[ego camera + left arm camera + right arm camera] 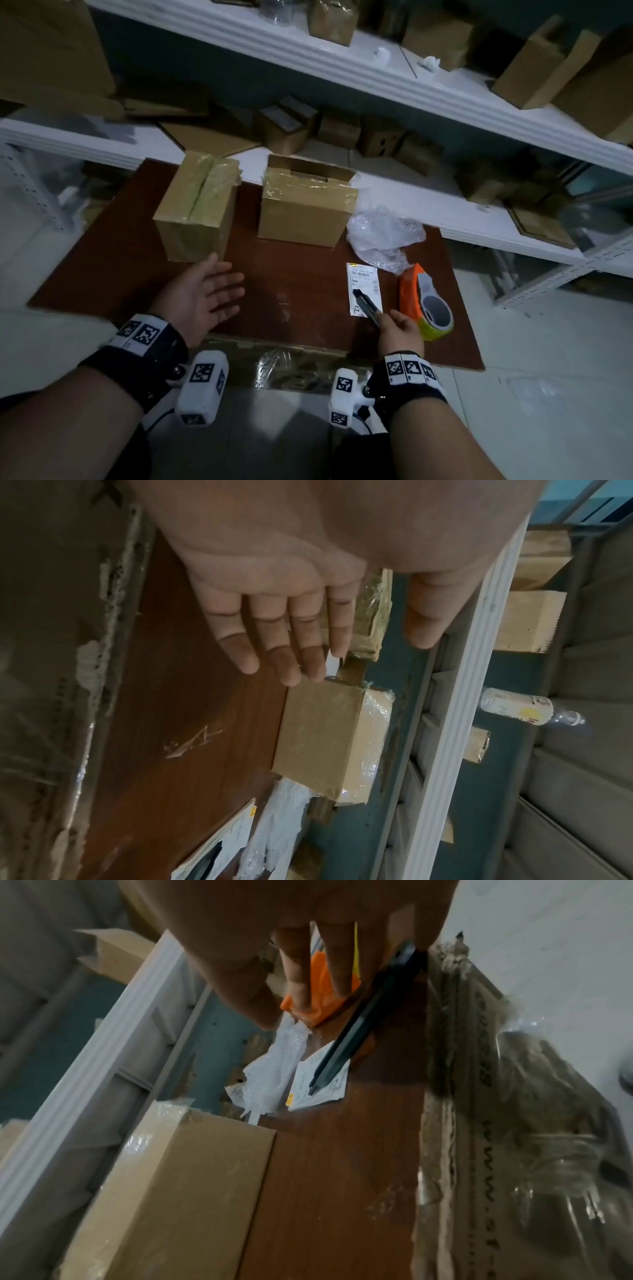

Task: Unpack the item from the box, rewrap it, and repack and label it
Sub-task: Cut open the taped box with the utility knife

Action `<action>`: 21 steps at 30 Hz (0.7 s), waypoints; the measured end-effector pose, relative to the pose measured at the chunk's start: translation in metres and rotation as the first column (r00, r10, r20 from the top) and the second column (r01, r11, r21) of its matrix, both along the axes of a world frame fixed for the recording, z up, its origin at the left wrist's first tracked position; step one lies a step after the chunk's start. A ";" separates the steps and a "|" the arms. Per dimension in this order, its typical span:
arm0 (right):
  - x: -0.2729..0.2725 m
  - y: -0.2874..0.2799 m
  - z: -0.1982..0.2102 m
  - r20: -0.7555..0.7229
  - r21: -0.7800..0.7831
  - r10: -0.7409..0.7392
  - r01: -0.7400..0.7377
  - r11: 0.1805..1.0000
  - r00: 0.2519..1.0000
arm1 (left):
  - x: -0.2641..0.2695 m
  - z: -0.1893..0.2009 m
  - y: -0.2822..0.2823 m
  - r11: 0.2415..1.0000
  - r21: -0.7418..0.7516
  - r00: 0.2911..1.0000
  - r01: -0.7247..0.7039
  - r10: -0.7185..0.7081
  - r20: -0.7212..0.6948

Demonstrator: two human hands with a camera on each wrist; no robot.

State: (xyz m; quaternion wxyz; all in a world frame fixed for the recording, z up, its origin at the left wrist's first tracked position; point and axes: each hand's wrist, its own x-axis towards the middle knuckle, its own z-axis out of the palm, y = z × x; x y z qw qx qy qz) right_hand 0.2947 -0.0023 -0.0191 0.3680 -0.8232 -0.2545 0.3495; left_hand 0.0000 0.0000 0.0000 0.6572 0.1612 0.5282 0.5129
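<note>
Cardboard is the main material on my brown board (pixel 301 274): two boxes stand at its far side. The left box (pixel 197 209) is closed, with yellowish tape along the top seam. The right box (pixel 305 209) is open at the top, and I cannot see what is inside from here. Just to the right of it lies crumpled bubble wrap (pixel 383 236), and nearer to me are the white shipping label (pixel 364 289) and the orange tape dispenser (pixel 424 303).

My left hand (pixel 202 298) is above the board with the palm up and the fingers straight and spread; it holds nothing, and its fingertips are near the taped box. My right hand (pixel 400 332) pinches a dark cutter (pixel 368 305), which lies across the label.

I judge that the taped box is the one to unpack. It looks light enough for one hand but stiff at the corners, so I would hold it by two opposite side walls, not by the top. The tape is glossy and probably slippery, so fingers should stay on bare cardboard. The seam can be cut shallowly, because the item below may be fragile. The wrap is soft and will crush easily.
</note>
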 end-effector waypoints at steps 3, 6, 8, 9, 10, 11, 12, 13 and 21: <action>0.001 0.003 -0.006 0.040 -0.058 0.017 -0.015 0.998 0.999 | -0.002 -0.001 0.002 1.000 -0.005 1.000 0.005 -0.005 -0.012; 0.000 0.004 -0.014 0.050 -0.133 0.046 -0.039 0.990 0.998 | -0.004 -0.004 0.001 1.000 -0.006 1.000 -0.004 0.004 -0.006; 0.002 0.006 -0.023 0.081 -0.169 0.080 -0.065 0.983 0.994 | -0.007 -0.004 0.002 1.000 -0.019 1.000 -0.011 0.011 0.007; 0.002 0.006 -0.025 0.085 -0.180 0.090 -0.073 0.981 0.992 | -0.009 -0.004 0.002 0.999 -0.029 1.000 -0.017 0.018 0.023; 0.001 0.006 -0.024 0.078 -0.187 0.089 -0.074 0.980 0.993 | -0.010 -0.003 0.002 0.999 -0.044 0.999 -0.025 0.027 0.042; 0.000 0.006 -0.024 0.062 -0.178 0.084 -0.072 0.981 0.995 | -0.011 -0.003 0.002 0.998 -0.059 0.997 -0.034 0.037 0.061; -0.001 0.005 -0.023 0.038 -0.171 0.080 -0.072 0.983 0.996 | -0.012 -0.002 0.003 0.997 -0.068 0.995 -0.045 0.051 0.081; 0.001 0.005 -0.025 0.021 -0.176 0.081 -0.076 0.981 0.996 | -0.013 -0.002 0.003 0.996 -0.073 0.994 -0.053 0.060 0.095; 0.007 0.002 -0.029 -0.021 -0.250 0.040 -0.044 0.967 0.999 | -0.014 0.002 0.003 0.993 -0.092 0.989 -0.077 0.088 0.121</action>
